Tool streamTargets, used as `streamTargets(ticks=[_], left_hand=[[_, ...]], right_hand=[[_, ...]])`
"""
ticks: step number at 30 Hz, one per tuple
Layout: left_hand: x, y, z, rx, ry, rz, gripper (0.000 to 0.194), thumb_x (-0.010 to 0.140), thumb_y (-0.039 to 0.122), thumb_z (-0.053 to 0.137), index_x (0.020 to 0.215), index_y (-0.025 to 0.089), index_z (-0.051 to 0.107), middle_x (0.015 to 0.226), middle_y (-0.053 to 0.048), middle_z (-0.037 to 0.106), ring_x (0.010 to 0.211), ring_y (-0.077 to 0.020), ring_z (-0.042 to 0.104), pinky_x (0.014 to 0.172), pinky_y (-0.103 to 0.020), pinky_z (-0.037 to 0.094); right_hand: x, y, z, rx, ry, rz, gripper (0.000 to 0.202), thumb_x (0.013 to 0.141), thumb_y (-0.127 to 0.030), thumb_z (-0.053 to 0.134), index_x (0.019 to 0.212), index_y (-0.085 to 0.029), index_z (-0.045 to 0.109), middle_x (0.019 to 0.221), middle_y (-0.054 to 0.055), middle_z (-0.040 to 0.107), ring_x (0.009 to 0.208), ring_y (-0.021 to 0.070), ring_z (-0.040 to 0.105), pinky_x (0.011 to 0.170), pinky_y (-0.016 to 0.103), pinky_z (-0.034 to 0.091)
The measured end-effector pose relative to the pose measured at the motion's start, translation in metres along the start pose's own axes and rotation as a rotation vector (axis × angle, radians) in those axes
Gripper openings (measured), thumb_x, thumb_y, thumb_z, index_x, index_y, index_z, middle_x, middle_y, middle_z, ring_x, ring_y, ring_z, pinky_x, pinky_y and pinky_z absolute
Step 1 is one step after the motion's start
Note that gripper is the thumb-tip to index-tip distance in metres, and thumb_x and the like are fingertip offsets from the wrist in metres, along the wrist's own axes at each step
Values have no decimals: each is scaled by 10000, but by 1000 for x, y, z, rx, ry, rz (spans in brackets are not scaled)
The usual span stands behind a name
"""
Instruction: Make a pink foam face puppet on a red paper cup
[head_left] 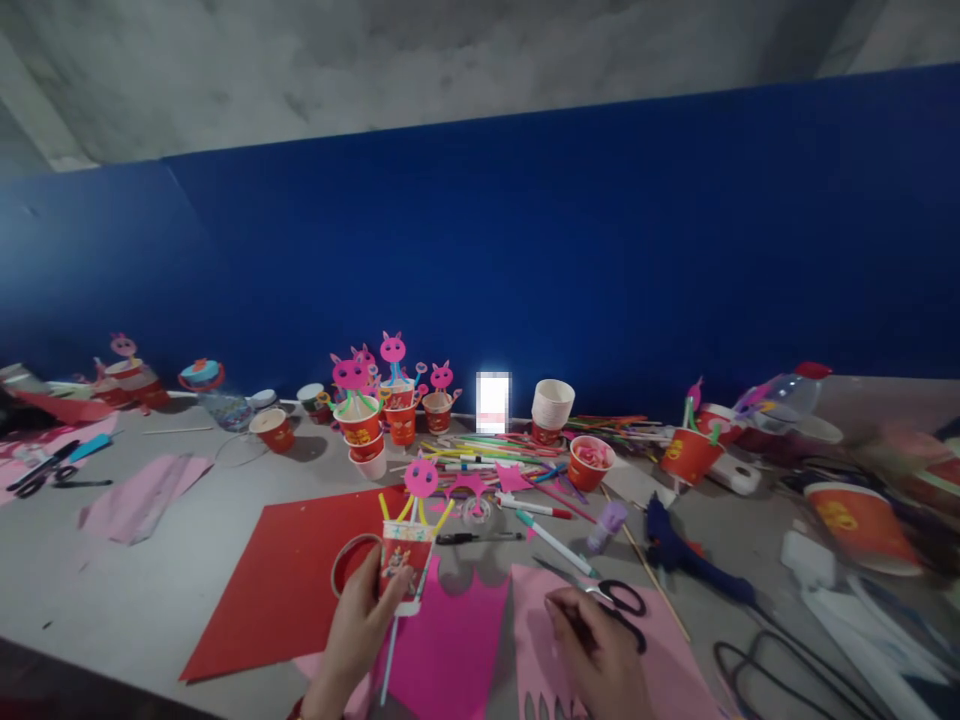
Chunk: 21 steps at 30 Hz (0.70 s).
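Observation:
My left hand (pixel 361 612) is closed around a small red-and-white paper cup (pixel 405 560). Yellow pipe cleaners (pixel 444 517) spread from its top, and a pink paper face (pixel 421 478) stands above it on a stick. Below the cup a thin white stick (pixel 389 660) juts out. My right hand (pixel 589 640) hovers over or rests on a light pink sheet (pixel 660 650) with cut-outs, thumb and fingers pressed together; whatever may be between them is too small to make out. Black-handled scissors (pixel 624 597) lie right beside those fingers. Magenta paper (pixel 457 640) lies between the hands.
Red card (pixel 262 580) and a tape roll (pixel 345 565) lie at left. Behind are markers (pixel 555 545), pink cut-outs (pixel 466 487), finished cup figures (pixel 352 400) and stacked cups (pixel 553 405). A blue glue gun (pixel 690 560) with its cord lies at right, near a purple glue stick (pixel 609 525).

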<state>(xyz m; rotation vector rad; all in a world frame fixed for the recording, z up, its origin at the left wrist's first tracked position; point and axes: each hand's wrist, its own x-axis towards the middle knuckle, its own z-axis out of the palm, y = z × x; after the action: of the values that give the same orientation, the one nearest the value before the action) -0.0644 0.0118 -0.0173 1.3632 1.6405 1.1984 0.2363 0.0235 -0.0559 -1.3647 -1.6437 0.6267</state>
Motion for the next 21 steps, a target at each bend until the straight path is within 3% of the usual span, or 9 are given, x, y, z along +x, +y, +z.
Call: streamTargets(ticks=[4, 8, 14, 21], left_hand=[[4, 2, 8, 175, 22, -10, 423, 868, 569, 545, 989, 176, 646, 894, -102, 771, 820, -298, 720, 718, -349, 548], [13, 1, 12, 291, 5, -22, 494, 849, 574, 554, 1126, 170, 618, 845, -97, 765, 763, -300, 721, 646, -337, 532], [26, 1, 8, 383, 17, -14, 528, 862, 584, 502, 1157, 161, 614, 836, -119, 761, 781, -309, 731, 641, -334, 528], [34, -8, 2, 488, -27, -20, 476, 899, 576, 443, 1149, 195, 579, 910, -118, 756, 872, -323, 730, 705, -362, 530]], right_hand=[[1, -2, 2, 43, 7, -17, 351, 908, -523, 556, 791, -216, 679, 653, 10, 675, 573, 167, 628, 568, 209, 503], [1, -7, 0, 74, 61, 4, 382, 910, -546, 540, 785, -213, 680, 670, 25, 681, 589, 177, 629, 569, 215, 510], [3, -6, -4, 75, -4, -4, 308, 925, -475, 553, 828, -211, 677, 657, 15, 663, 558, 165, 607, 533, 214, 497], [-2, 0, -13, 230, 257, -18, 288, 957, -421, 516, 884, -188, 669, 618, 5, 608, 537, 155, 569, 513, 231, 473]])
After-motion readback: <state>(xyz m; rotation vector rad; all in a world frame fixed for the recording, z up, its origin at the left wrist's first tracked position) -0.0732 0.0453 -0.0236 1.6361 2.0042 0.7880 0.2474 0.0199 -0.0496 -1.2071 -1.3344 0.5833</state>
